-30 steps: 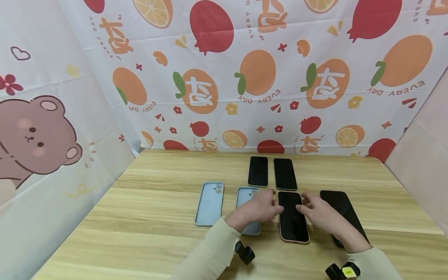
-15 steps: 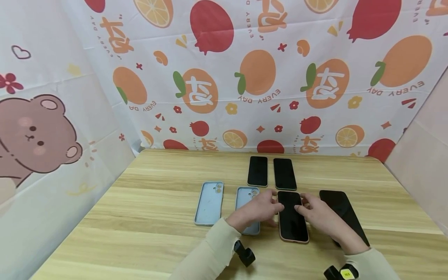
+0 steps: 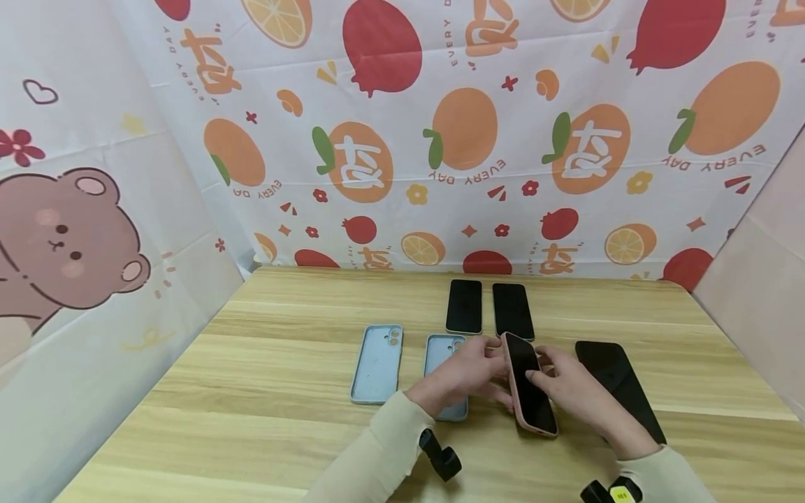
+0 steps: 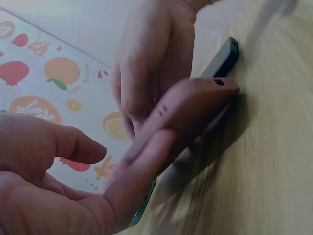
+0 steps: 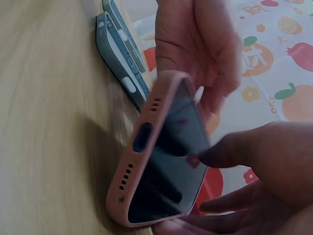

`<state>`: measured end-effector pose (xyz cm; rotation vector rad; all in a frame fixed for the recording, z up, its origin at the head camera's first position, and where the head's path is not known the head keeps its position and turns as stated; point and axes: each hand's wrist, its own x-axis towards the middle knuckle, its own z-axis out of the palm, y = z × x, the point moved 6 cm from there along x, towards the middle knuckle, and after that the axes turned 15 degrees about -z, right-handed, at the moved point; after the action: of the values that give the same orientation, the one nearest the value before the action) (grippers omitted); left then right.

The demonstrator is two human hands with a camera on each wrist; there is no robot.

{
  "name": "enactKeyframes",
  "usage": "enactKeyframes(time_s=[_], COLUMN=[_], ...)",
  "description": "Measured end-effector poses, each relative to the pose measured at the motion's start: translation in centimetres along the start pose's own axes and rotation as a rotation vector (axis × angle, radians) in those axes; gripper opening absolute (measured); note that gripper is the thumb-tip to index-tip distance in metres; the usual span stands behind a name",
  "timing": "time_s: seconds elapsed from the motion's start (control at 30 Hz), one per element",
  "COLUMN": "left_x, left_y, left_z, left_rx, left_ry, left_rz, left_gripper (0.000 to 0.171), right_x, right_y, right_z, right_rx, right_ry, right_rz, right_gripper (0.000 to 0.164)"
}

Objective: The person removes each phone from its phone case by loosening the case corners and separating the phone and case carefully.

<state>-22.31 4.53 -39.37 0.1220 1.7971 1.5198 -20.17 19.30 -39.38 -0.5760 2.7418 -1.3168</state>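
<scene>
A person's two hands are at a smartphone in a pink case (image 3: 533, 391), right of centre on a wood-grain table (image 3: 270, 377). The phone's long axis runs away from the person, leaning slightly: its top end points towards the fruit-print cloth (image 3: 409, 154) and a little left, while its bottom end, with the charging port (image 5: 143, 137), faces the person. The phone is tilted, its left long edge raised, so the dark screen faces up and to the right. Whether its lower edge touches the table cannot be made out.

The hands are apart, one on each side. The right hand (image 3: 569, 377) pinches the right edge, thumb over the screen. The left hand (image 3: 465, 370) touches the raised left side; whether it grips cannot be told.

The phone's back is hidden from the head view and blurred in the left wrist view. The left hand and wrist cover part of one pale blue case (image 3: 434, 353); another blue case (image 3: 377, 363) lies left of it in full view. Two black phones (image 3: 464, 307) lie beyond. A larger dark slab (image 3: 619, 384) at the right is partly covered by the right forearm. The lower frame edge cuts off both sleeves (image 3: 371, 457).
</scene>
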Motion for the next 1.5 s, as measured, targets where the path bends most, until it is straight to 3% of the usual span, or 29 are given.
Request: enactKeyframes(time_s=[0.13,0.37,0.57,0.7,1.03,1.3,1.5], left_x=[0.1,0.3,0.1,-0.2,-0.7,-0.8,-1.0], left_y=[0.0,-0.3,-0.3,-0.1,0.5,0.1,0.0], left_z=[0.5,0.7,0.2,-0.4,-0.4,-0.1,0.2], left_rx=[0.014,0.038,0.026,0.005,0.014,-0.012,-0.023], left_ry=[-0.011,0.003,0.044,0.06,-0.048,-0.152,-0.205], left_rz=[0.005,0.008,0.043,0.046,0.056,0.009,-0.018], left_gripper=[0.039,0.04,0.041,0.04,0.031,0.033,0.055], right_x=[0.1,-0.1,-0.2,-0.3,-0.4,-0.5,-0.6], right_y=[-0.2,-0.5,-1.2,-1.3,-0.4,-0.3,-0.4], right_z=[0.5,0.6,0.3,-0.4,-1.7,-2.3,-2.5], right_rx=[0.059,0.044,0.006,0.074,0.349,0.414,0.41], right_ry=[0.001,0.039,0.059,0.113,0.165,0.201,0.239], right_rz=[-0.052,-0.04,-0.02,-0.015,0.057,0.025,0.018], right_gripper=[0.048,0.056,0.064,0.059,0.047,0.045,0.044])
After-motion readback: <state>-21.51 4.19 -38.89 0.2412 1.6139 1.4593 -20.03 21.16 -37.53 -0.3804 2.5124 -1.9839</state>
